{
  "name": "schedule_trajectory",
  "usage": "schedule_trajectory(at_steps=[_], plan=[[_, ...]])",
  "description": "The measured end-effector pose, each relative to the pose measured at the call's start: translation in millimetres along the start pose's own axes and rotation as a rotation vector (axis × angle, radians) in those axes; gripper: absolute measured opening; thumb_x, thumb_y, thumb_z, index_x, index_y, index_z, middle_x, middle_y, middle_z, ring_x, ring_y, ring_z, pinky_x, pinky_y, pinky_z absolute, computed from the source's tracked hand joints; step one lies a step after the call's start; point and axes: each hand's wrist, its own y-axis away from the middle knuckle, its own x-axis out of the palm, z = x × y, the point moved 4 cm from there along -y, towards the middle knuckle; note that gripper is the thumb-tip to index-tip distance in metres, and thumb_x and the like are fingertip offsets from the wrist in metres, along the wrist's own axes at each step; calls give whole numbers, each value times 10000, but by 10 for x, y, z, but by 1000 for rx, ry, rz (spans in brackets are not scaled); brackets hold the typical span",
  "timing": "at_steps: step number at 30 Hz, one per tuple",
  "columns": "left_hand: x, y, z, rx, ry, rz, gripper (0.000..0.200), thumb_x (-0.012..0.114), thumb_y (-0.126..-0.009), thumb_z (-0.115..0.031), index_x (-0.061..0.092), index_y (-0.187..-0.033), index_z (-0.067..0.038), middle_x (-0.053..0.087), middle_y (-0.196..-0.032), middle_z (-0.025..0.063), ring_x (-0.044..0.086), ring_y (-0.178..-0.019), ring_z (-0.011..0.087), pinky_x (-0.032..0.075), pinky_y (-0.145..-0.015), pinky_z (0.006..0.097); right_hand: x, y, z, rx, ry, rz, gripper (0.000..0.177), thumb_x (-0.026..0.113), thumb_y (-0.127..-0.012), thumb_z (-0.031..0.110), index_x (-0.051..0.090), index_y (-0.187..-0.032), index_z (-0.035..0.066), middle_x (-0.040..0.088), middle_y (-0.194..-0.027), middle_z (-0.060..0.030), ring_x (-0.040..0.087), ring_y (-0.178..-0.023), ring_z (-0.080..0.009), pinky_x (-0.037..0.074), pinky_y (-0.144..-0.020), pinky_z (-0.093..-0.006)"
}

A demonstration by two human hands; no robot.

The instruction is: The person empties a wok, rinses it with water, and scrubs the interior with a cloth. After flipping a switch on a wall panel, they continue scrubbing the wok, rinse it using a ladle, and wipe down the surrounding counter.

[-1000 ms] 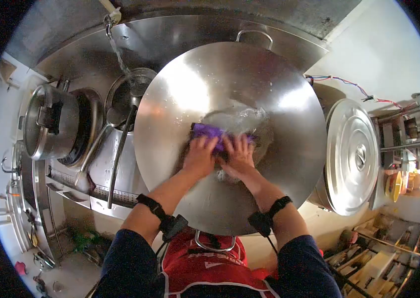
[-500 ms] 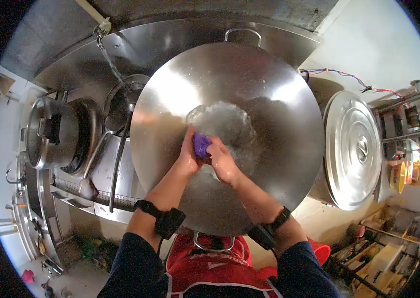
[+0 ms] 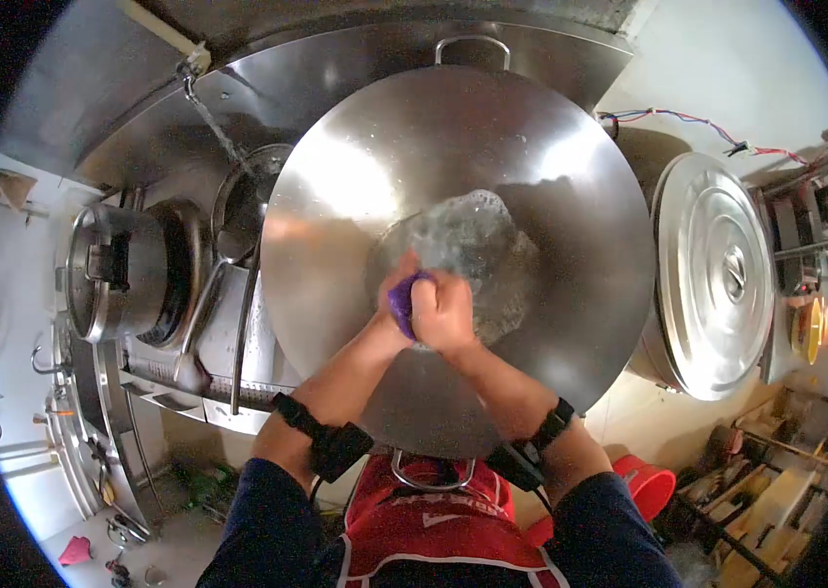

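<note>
A bunched purple cloth (image 3: 402, 304) is squeezed between both hands, over the large steel wok (image 3: 571, 294). My left hand (image 3: 397, 284) is on its left side, partly hidden behind the cloth and the other hand. The fingers of my right hand (image 3: 445, 309) are curled tightly in a fist against the cloth. Shallow, foamy water (image 3: 463, 235) lies in the bottom of the wok, just beyond the hands.
Water runs from a tap (image 3: 196, 64) into a dark pan (image 3: 238, 201) at the left. A lidded pot (image 3: 110, 269) stands farther left. Right of the wok is a tall pot with a round lid (image 3: 718, 274). A red bucket (image 3: 647, 485) is low on the right.
My hands have drawn closer together and the right one is now clenched over the purple cloth. The foamy water has shifted in the wok. The view has moved slightly.
</note>
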Motion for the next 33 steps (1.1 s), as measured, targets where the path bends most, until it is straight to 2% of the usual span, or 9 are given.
schedule_trajectory(at_steps=[4,6,8,11,13,15,18,22,33], plan=[[271,417,-230,-1,-424,-205,502,504,-1010,-467,660,-1127,-4,667,-1054,68,606,-891,184,471,-856,347,-135,-348,-674,105,462,92,397,547,-893,359,694,-813,-1,655,-757,-277,659,-734,-471,539,-689,-524],[6,231,-63,-20,-547,64,507,540,-992,-467,668,-1139,1,677,-1083,76,611,-917,174,475,-853,350,-295,-420,-783,80,712,216,286,570,-890,304,706,-878,53,684,-843,-231,668,-796,-437,545,-750,-501],[37,335,-389,82,-623,28,503,617,-948,-466,689,-1128,-2,690,-1078,101,617,-967,176,467,-889,324,-399,-480,-1037,45,918,195,335,572,-907,328,667,-1158,128,630,-1222,-221,614,-1105,-429,501,-929,-519],[-272,234,-377,305,-999,-154,479,652,-927,-390,617,-1261,-49,608,-1266,163,589,-1117,267,446,-986,381,-488,-389,-875,31,1232,329,669,548,-943,422,295,-1542,263,161,-1625,-111,106,-1495,-407,142,-1157,-660],[-328,282,-346,753,-1628,-230,571,679,-888,-320,499,-1393,-123,417,-1458,205,460,-1290,386,391,-1074,475,-377,-208,-943,-121,1193,544,663,540,-944,462,314,-1535,263,187,-1614,-117,124,-1487,-421,155,-1159,-651],[-185,454,-332,712,-1663,-164,633,710,-857,-303,474,-1412,-110,370,-1481,233,403,-1326,424,351,-1107,497,-361,-160,-880,-278,1199,826,705,472,-950,582,310,-1543,237,205,-1611,-107,114,-1486,-435,144,-1171,-640],[-32,560,-352,617,-1696,-95,691,743,-826,-289,457,-1427,-103,318,-1509,261,346,-1369,456,312,-1142,516,-462,-397,-873,67,1176,356,700,457,-953,588,312,-1544,241,218,-1608,-90,128,-1488,-407,134,-1167,-650],[-47,561,-330,565,-1698,-100,662,742,-825,-313,489,-1403,-110,332,-1505,259,349,-1379,449,318,-1144,515,-415,-325,-1020,-282,1161,663,774,589,-859,622,395,-1494,226,264,-1583,-124,137,-1474,-448,105,-1135,-710],[-180,932,-370,569,-1594,39,428,713,-844,-303,619,-1192,-72,533,-1279,205,496,-1230,396,410,-1054,477,-834,-337,-852,-112,749,405,475,745,-780,333,675,-1197,117,475,-1386,-156,376,-1333,-399,310,-1143,-513]])
